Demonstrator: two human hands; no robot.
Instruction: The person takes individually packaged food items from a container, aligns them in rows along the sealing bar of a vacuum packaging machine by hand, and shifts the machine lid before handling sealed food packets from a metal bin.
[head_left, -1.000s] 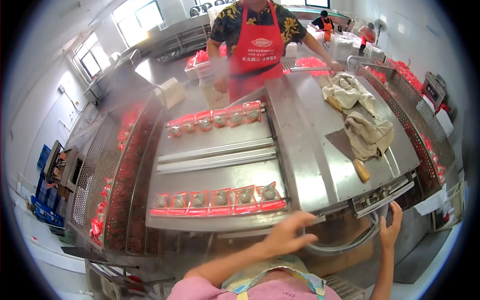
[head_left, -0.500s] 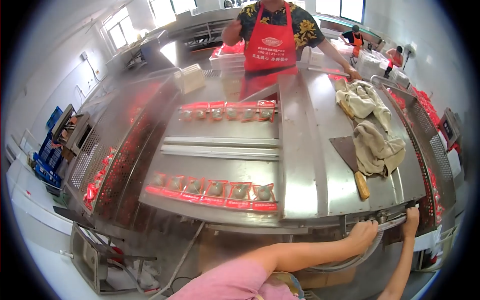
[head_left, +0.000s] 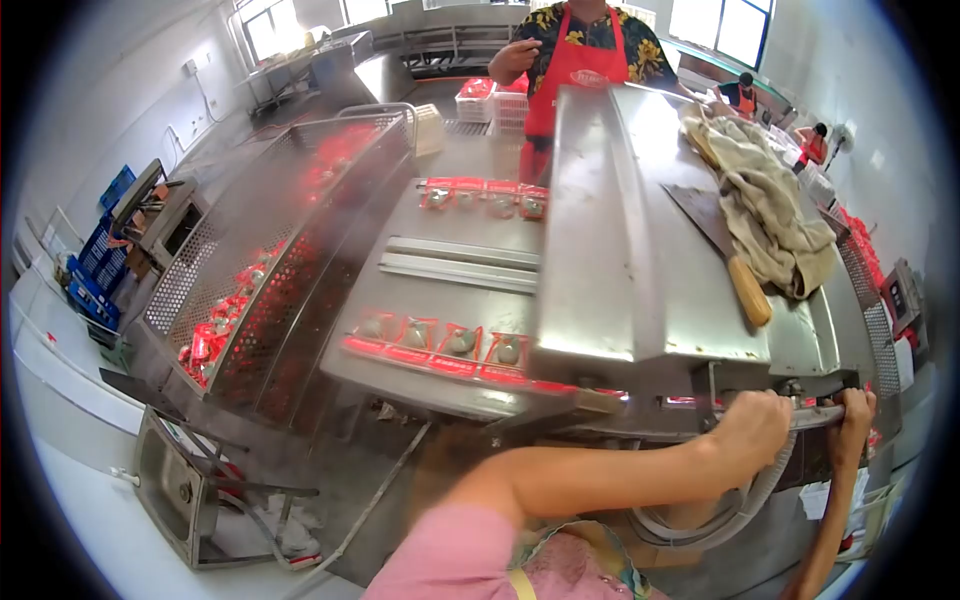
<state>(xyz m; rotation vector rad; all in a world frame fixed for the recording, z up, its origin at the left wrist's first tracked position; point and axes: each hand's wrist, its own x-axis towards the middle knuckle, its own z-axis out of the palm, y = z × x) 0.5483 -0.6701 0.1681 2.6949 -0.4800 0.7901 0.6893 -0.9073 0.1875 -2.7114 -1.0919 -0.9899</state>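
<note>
A white-walled workroom with steel equipment. At far left, a perforated trough (head_left: 250,325) holds red packs behind haze. To its right, the steel tabletop (head_left: 450,292) carries a rear row of packs (head_left: 482,198) and a front row of packs (head_left: 460,342), with metal bars (head_left: 460,264) between. Half a second earlier, six packs showed in the front row; the steel lid (head_left: 592,250) has since shifted left and overhangs the right-hand packs, which now appear harder to reach from above. A co-worker in a red apron (head_left: 590,75) stands behind. On the lid, a knife (head_left: 722,240) lies beside cloths (head_left: 772,210). Below them, the left grip (head_left: 750,432) is clenched around the handle bar (head_left: 814,416); the right grip (head_left: 853,415) is closed on its outer end.
</note>
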